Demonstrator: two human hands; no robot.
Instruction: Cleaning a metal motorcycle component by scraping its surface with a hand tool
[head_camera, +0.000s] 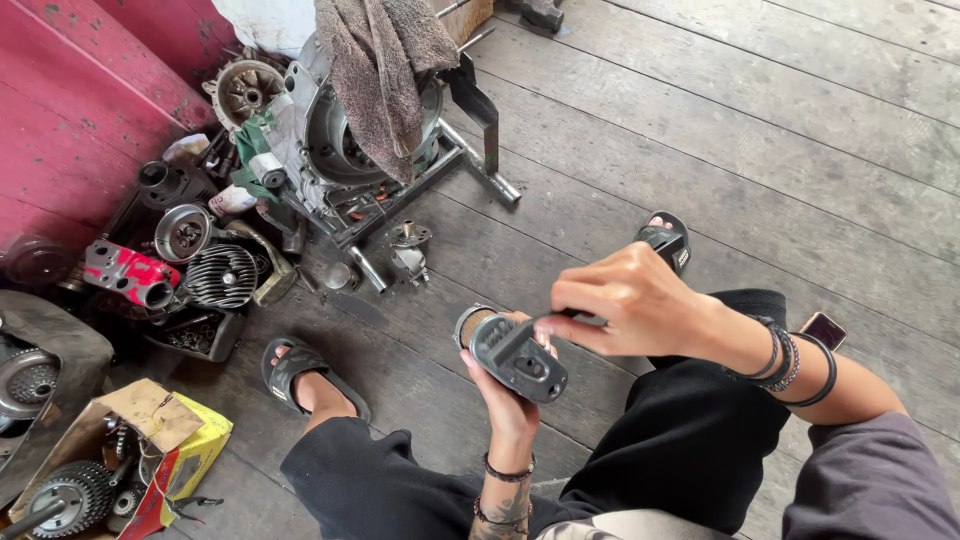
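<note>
Grey plank floor (760, 130), engine casing (340, 140), scattered metal parts (200, 260), torn cardboard box (150, 440)

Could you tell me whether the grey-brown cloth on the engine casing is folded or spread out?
Draped loosely, not folded: the crumpled grey-brown cloth hangs over the top of the grey metal engine casing, its end trailing down the front.

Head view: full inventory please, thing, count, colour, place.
engine case: one, silver-grey, top centre on a metal stand
rag: one, brown-grey, draped over the engine case
finned cylinder: one, dark grey, left among loose parts
red part: one, red, far left
cardboard box: one, brown and yellow, bottom left, gears inside
plank floor: grey wood
phone: one, dark, right on the floor
sandals: two, black, on the feet
small engine part: one, grey, in the left hand
right hand: pinches a thin tool against that part
</note>
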